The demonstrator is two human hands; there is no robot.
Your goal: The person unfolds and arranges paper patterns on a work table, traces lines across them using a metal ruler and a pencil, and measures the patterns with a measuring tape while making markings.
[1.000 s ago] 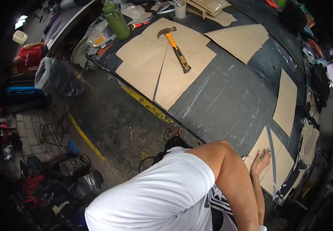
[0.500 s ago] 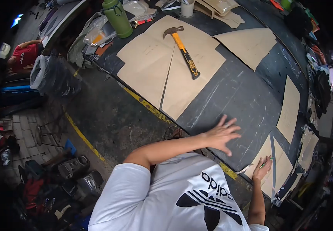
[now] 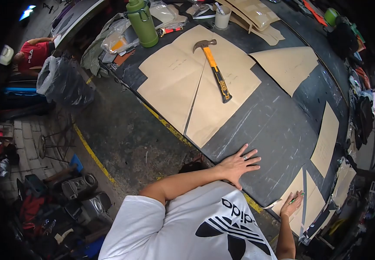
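My left hand [image 3: 239, 167] rests palm down with fingers spread on the dark tabletop [image 3: 257, 130], near its front edge. At the right corner my right hand [image 3: 291, 203] lies on brown paper pieces [image 3: 313, 199] with a thin green pen [image 3: 295, 197] between its fingers. A grey strip [image 3: 305, 190] runs along these pieces. Farther up the table, a hammer [image 3: 215, 73] with an orange and black handle lies on a large paper sheet [image 3: 170, 82] with a narrow slit. Beyond the hands are two more paper pieces, one wide [image 3: 287, 65] and one long [image 3: 326, 138].
A green flask [image 3: 142, 26], plastic packets [image 3: 118, 41] and a white cup [image 3: 222, 18] stand or lie at the far end. Across the floor a person in a red top [image 3: 33, 54] is beside a plastic bag [image 3: 62, 78]. Speakers [image 3: 80, 185] sit at lower left.
My left hand has come into view and now lies flat on the tabletop. My right hand has stayed on the corner paper with the pen. The camera view has shifted slightly.
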